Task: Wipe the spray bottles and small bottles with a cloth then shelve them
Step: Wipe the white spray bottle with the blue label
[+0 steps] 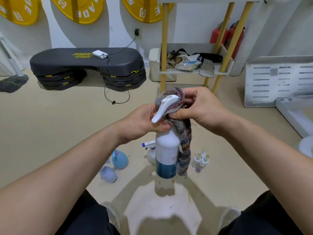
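Spray bottle (166, 155) is held above the floor (67, 126), neck clamped in the grip of the left hand (144, 122). Its head is being wiped with the cloth (185, 150), pinched by the right hand (203, 109). Next, probably, the body is to be wiped.

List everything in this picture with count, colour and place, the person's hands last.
spray bottle: one, white over blue, held up at centre
cloth: one, grey and red striped, wrapped over that bottle's head
floor spray bottles: three, blue, lilac, clear, on floor below
small bottles: cluster, count unclear, pale, floor at right
step platform: one, black, by wall
shelf unit: one, white, yellow posts, behind
weight plates: three, yellow, on wall
left hand: one, grips bottle neck
right hand: one, pinches cloth
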